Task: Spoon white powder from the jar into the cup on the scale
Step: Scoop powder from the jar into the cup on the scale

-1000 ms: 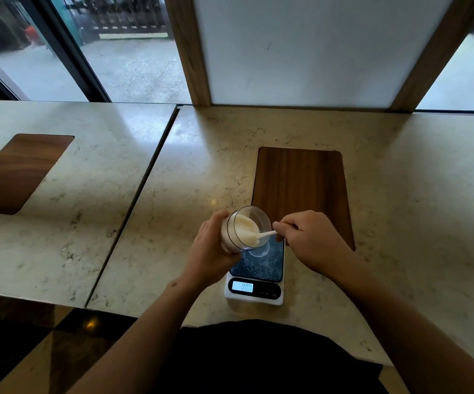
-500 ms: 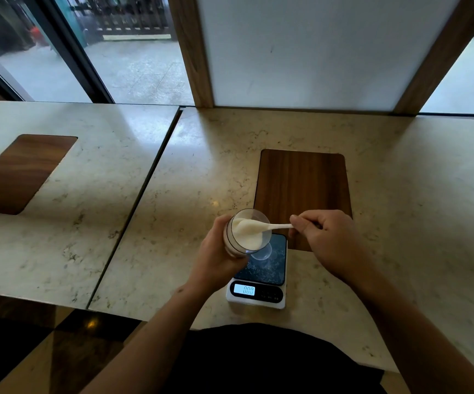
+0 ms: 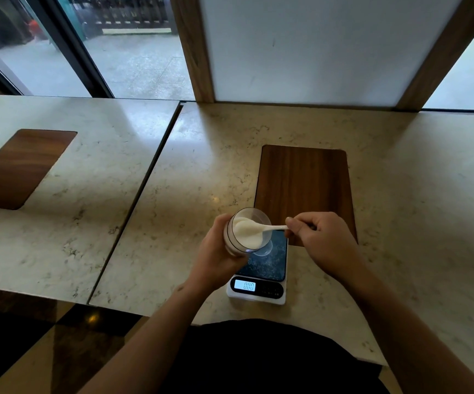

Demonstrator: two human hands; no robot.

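Scale (image 3: 257, 291): nearest the person, flat on the marble counter (image 3: 173, 194), lit display at its front edge, dark glass top behind it.
Left hand (image 3: 218, 251): fingers wrapped round the jar from its left and under side, closed firmly on it, holding it above the left part of the scale.
Jar (image 3: 241, 234): clear, tipped so its open mouth faces right and toward the camera; white powder (image 3: 245, 236) banked up inside, filling the lower part of the mouth.
Right hand (image 3: 319, 237): to the right of the jar, thumb and forefinger pinched on the end of the spoon handle, the other fingers curled in.
Spoon (image 3: 270, 228): white, lying about level, its bowl inside the jar mouth and resting in the powder; bowl is hard to tell from the powder.
Cup (image 3: 265, 248): small and clear, only a faint round rim shows on the scale top, just under the jar's lower right edge; contents cannot be made out.
Wooden panel (image 3: 304, 189): dark, set in the counter just behind the scale and hands.
Second wooden panel (image 3: 19, 166): far left, on the neighbouring counter slab.
Window (image 3: 116, 46): beyond the counter, with a wooden post beside it.
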